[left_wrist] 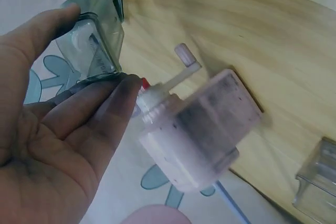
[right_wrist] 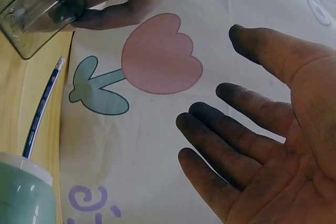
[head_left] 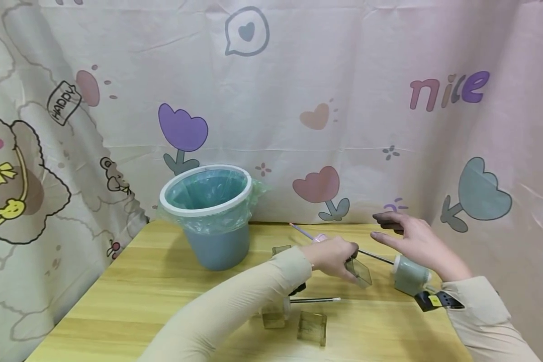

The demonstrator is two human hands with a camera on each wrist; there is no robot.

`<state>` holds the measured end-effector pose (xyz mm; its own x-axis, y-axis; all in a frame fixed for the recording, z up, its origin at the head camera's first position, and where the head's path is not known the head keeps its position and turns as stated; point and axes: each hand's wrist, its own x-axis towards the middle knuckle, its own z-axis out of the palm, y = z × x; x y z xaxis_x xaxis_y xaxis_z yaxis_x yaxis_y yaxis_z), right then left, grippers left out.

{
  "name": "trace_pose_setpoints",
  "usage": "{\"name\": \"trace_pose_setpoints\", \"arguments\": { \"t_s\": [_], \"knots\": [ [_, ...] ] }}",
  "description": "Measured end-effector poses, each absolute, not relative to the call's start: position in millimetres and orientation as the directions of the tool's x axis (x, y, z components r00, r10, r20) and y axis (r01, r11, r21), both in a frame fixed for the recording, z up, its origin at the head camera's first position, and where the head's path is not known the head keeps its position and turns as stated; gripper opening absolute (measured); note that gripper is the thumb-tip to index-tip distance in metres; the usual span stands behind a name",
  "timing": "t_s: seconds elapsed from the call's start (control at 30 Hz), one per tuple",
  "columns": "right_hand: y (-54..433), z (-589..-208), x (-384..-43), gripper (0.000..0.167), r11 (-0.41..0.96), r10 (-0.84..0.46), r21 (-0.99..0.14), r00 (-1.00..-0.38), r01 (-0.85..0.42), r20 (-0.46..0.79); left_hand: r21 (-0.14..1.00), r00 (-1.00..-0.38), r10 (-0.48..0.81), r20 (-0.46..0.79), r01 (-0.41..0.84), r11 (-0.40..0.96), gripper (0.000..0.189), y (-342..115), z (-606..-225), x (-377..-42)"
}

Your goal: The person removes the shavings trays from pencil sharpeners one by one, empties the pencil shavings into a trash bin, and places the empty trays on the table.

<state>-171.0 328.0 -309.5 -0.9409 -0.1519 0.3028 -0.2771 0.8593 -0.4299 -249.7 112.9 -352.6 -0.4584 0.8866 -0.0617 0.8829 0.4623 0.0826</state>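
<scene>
My left hand [head_left: 332,257] pinches a see-through shavings drawer [head_left: 359,272] between thumb and fingers, tilted above the table. Beyond that hand is a pink crank pencil sharpener [left_wrist: 197,135] with a pencil [head_left: 302,231] in it, mostly hidden in the head view. My right hand [head_left: 416,244] is raised with fingers spread and holds nothing; its fingertips [right_wrist: 191,121] are smudged dark. Close below it stands a green pencil sharpener [head_left: 409,277], a dark pencil [right_wrist: 42,108] sticking out of it.
A blue bin [head_left: 221,246] with a green plastic liner stands at the back left. A loose drawer [head_left: 312,328] lies near the front, another small drawer [head_left: 281,249] behind my left sleeve. Under that forearm, a partly hidden sharpener [head_left: 273,319] holds a pencil [head_left: 314,300]. A printed curtain [head_left: 271,100] hangs behind.
</scene>
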Motion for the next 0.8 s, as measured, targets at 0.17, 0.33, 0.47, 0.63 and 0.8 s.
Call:
{"name": "trace_pose_setpoints", "arguments": {
  "t_s": [0.17,0.33,0.47,0.63,0.8],
  "knots": [
    [332,-311,-170,0.059,0.854,-0.151,-0.442,-0.943,-0.275,0.296,0.055,-0.450,0.885,-0.121,0.887,0.458,0.046,125,-359,-247],
    [337,-313,-169,0.062,0.854,-0.152,-0.446,-0.948,-0.269,0.281,-0.061,-0.486,0.851,-0.201,0.873,0.484,0.048,137,-365,-241],
    [339,-314,-168,0.064,0.856,-0.149,-0.446,-0.951,-0.261,0.270,-0.103,-0.513,0.814,-0.272,0.857,0.505,0.052,144,-367,-235],
    [340,-314,-167,0.064,0.858,-0.141,-0.444,-0.951,-0.257,0.276,-0.100,-0.513,0.801,-0.307,0.855,0.509,0.038,151,-370,-230],
    [344,-316,-166,0.065,0.864,-0.139,-0.438,-0.953,-0.250,0.270,-0.108,-0.567,0.766,-0.304,0.819,0.563,0.026,161,-371,-224]
  ]
}}
